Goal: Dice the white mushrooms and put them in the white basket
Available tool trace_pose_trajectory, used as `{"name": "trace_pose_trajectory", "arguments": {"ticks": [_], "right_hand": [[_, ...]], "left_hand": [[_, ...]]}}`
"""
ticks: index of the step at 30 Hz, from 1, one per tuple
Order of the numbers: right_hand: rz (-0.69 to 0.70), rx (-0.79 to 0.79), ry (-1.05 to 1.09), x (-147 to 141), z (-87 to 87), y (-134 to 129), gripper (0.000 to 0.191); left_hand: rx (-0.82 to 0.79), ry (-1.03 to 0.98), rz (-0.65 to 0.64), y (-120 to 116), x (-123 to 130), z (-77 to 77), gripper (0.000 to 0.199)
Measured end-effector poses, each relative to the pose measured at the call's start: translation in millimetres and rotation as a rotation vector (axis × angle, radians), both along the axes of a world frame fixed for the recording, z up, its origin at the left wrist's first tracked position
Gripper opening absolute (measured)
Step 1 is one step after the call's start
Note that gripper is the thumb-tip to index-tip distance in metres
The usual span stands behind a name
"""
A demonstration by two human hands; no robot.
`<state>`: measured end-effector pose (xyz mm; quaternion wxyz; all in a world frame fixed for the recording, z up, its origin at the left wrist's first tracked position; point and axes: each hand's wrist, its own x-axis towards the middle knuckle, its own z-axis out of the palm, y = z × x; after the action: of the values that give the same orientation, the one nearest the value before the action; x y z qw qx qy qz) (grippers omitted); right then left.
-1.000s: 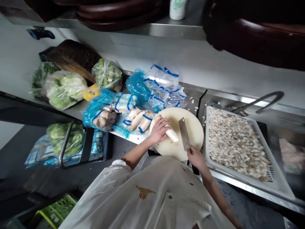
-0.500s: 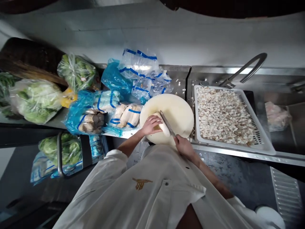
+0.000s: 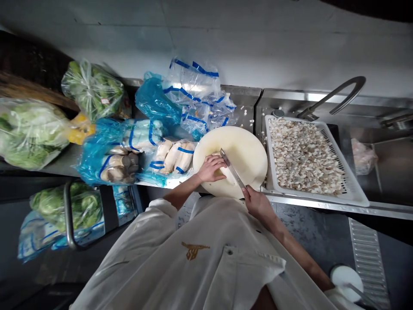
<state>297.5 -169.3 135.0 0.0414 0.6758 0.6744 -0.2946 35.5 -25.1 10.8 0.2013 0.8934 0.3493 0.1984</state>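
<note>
On the round cream cutting board (image 3: 248, 146) lies a pale mushroom (image 3: 229, 175), partly hidden by my fingers and a knife. My left hand (image 3: 211, 168) is bent over it, holding it against the board. The handle of the knife (image 3: 232, 169) is in my right hand (image 3: 258, 201), at the board's front right edge. Its blade points away and to the left, along the mushroom's right side. More whole mushrooms (image 3: 183, 157) sit in clear, blue-striped packs just left of the board.
Right of the board, a white perforated tray (image 3: 356, 196) holds chopped pieces under a curved faucet (image 3: 350, 97). Crumpled plastic bags (image 3: 158, 101) lie behind left, bagged greens (image 3: 32, 133) farther left. A metal rail (image 3: 68, 215) stands at lower left.
The view has shifted, so the bagged greens sit farther left and the board slightly right. My left hand covers more of the mushroom, and the knife still lies beside it.
</note>
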Motion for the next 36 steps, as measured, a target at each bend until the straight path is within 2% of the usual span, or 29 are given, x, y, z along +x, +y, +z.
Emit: {"name": "trace_pose_trajectory", "arguments": {"ticks": [3,8,11,17,24,27,33,36], "right_hand": [[0.01,-0.008,-0.041,-5,-6.7,7,0.042],[-0.031,-0.078,-0.144,-36,-24.4,38,0.04],[-0.029,-0.078,-0.167,-44,-26.1,45,0.041],[-0.031,-0.048,-0.221,-38,-19.4,28,0.046],[0.0,0.017,-0.183,-31,9.6,19,0.047],[0.002,0.001,-0.17,-30,13.3,15,0.047],[-0.02,-0.106,-0.233,-48,-11.8,36,0.041],[-0.01,-0.117,-0.212,-51,-17.2,41,0.04]], "left_hand": [[-0.015,-0.009,-0.015,1,-1,-0.6,0.059],[-0.012,-0.051,-0.004,1,-1,-0.7,0.057],[-0.005,-0.071,-0.014,2,-2,-0.2,0.056],[0.006,-0.126,-0.027,1,-4,-7.9,0.05],[-0.011,-0.156,-0.027,1,-5,-9.9,0.049],[-0.017,-0.158,-0.02,1,-5,-9.3,0.049],[0.019,-0.165,-0.009,3,-2,-10.1,0.048],[0.014,-0.153,-0.02,4,-4,-8.5,0.048]]}}
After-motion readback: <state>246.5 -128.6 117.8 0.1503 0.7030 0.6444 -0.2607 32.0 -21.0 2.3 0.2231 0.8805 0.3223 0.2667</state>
